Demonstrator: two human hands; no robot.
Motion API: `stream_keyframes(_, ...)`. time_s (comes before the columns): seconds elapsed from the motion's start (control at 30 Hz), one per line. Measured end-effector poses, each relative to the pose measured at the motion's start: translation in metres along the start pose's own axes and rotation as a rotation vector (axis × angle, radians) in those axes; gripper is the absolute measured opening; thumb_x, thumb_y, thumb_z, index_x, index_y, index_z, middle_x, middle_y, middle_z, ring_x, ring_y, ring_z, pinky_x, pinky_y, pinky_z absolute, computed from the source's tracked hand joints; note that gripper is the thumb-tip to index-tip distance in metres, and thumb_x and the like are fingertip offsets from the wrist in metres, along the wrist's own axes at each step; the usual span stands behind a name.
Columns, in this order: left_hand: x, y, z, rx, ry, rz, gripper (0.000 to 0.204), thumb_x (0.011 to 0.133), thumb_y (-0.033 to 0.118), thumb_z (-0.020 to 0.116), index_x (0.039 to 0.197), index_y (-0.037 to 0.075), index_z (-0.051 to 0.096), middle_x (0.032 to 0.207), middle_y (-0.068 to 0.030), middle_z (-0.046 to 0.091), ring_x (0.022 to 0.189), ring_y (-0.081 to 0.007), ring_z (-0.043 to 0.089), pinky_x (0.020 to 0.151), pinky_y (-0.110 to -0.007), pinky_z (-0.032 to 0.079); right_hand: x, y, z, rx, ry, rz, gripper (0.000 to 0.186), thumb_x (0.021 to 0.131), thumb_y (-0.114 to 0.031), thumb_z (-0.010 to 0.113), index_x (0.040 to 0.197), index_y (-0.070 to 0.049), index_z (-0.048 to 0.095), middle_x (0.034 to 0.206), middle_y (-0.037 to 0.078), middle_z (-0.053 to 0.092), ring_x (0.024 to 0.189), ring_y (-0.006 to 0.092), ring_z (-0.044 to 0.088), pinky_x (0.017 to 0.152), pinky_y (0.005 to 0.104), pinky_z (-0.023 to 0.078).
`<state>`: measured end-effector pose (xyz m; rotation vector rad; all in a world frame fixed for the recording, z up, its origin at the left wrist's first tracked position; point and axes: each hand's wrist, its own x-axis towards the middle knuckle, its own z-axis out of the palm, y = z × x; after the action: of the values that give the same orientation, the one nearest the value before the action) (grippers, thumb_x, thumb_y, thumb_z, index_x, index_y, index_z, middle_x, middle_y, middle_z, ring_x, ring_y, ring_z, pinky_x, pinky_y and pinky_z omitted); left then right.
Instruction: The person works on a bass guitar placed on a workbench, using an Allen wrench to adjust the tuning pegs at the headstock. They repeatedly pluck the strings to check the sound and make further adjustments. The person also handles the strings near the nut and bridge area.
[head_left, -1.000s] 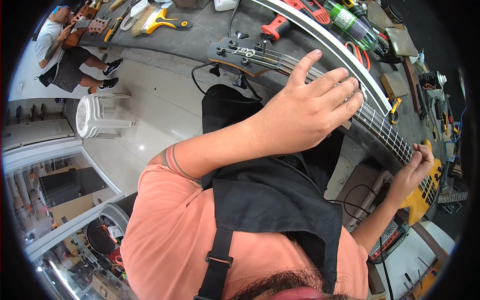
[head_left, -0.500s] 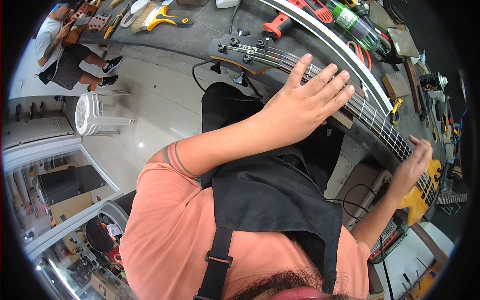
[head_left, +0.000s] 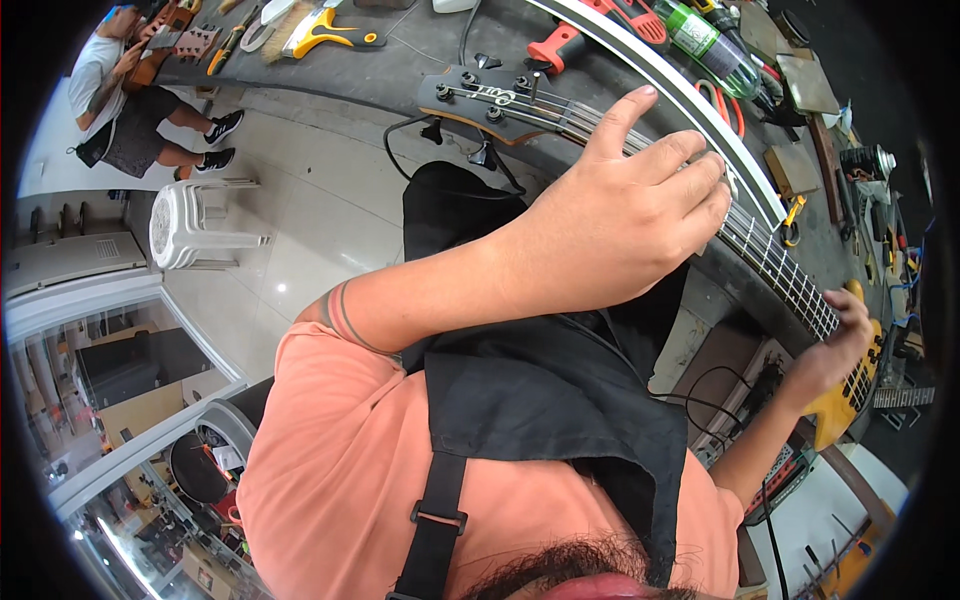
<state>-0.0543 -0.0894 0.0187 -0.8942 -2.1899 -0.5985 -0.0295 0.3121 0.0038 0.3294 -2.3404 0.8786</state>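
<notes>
A bass guitar lies across the bench edge, its dark headstock (head_left: 490,98) at the upper middle and its yellow wood body (head_left: 832,405) at the right. My left hand (head_left: 640,200) is over the upper neck, the index finger stretched out and the other fingers bent around the strings; its thumb is hidden. Further down, my right hand (head_left: 835,345) is over the strings where the fretted neck (head_left: 775,265) meets the body. Its fingers are loosely bent and apart, slightly blurred, and hold nothing.
On the bench are a yellow-handled brush (head_left: 330,35), a red power tool (head_left: 555,48), a green bottle (head_left: 705,45) and a curved white strip (head_left: 690,95). White stacked stools (head_left: 185,225) stand on the floor at left. Another person (head_left: 120,90) holds a guitar at the upper left.
My left hand's fingers were spread flat across the neck; now most are bent, and the hand has turned slightly. My right hand has shifted a little over the strings.
</notes>
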Motion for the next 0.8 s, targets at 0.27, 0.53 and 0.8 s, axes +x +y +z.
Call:
stream_keyframes(0.27,-0.008,-0.001,-0.002,0.010,-0.209,-0.019,0.060,0.088,0.033,0.091,0.141,0.012,0.074,0.146,-0.0066,0.072,0.141,-0.0257,0.065,0.129,-0.067,0.036,-0.010,-0.014,0.008,0.016,0.130,-0.049,0.010,0.118,-0.009,0.052,0.113,-0.002,0.057,0.117,0.015,0.064,0.111,0.0261,0.060,0.110,0.0436,0.048)
stream_keyframes(0.53,-0.034,-0.006,0.029,0.190,-0.262,-0.037,0.087,0.085,0.037,0.093,0.164,0.017,0.060,0.169,-0.0049,0.058,0.160,-0.0264,0.049,0.137,-0.067,0.021,-0.002,-0.020,0.039,-0.510,-0.124,-0.129,0.012,0.116,-0.012,0.057,0.114,0.000,0.060,0.120,0.020,0.067,0.114,0.0326,0.064,0.109,0.0459,0.046)
stream_keyframes(0.8,-0.035,-0.008,0.032,0.208,-0.209,-0.032,0.069,0.096,0.033,0.082,0.160,0.015,0.063,0.165,-0.0072,0.061,0.158,-0.0272,0.052,0.134,-0.069,0.025,0.002,-0.004,0.029,0.323,0.122,0.262,0.033,0.125,-0.028,0.048,0.116,0.000,0.062,0.127,0.015,0.068,0.123,0.0287,0.063,0.121,0.0461,0.041)
